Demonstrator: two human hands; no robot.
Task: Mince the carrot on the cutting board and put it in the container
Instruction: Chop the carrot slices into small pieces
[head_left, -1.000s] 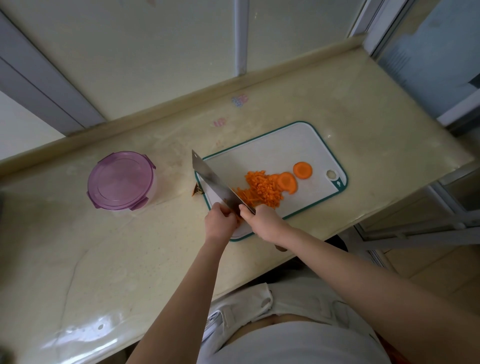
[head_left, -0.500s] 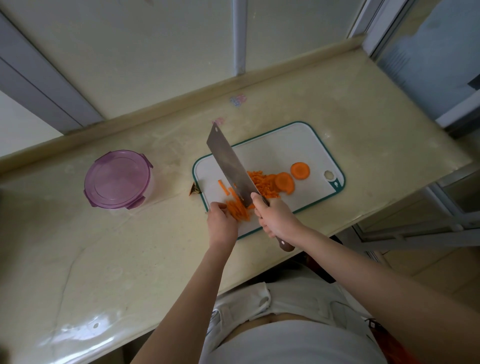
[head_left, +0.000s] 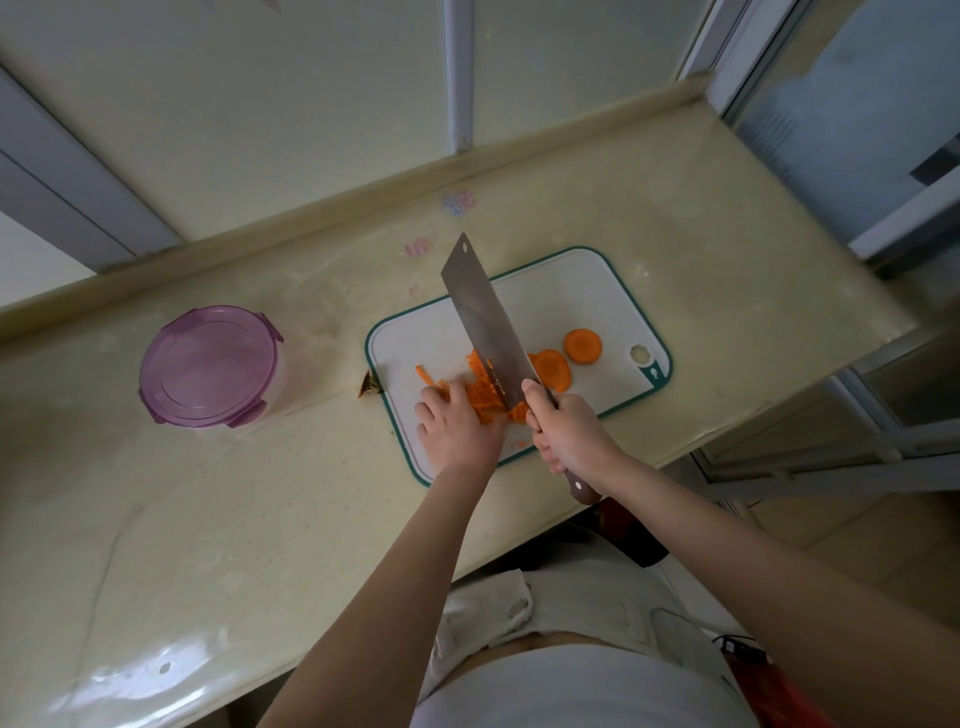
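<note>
Your right grip (head_left: 566, 439) is clenched round the wooden handle of the cleaver (head_left: 483, 317), thumb up by the heel of the blade. The blade runs away from that grip, tilted, and its heel meets the carrot strips (head_left: 485, 402). Your left grip (head_left: 457, 428) sits just beside the right one, fingers curled over the strips, holding them down on the cutting board (head_left: 571, 291). Two carrot rounds (head_left: 551, 370) lie just beyond the right grip, across the blade from the left one. The container (head_left: 208, 364), purple lid on, stands on the bench (head_left: 260, 519) well out from the left grip, off the board
</note>
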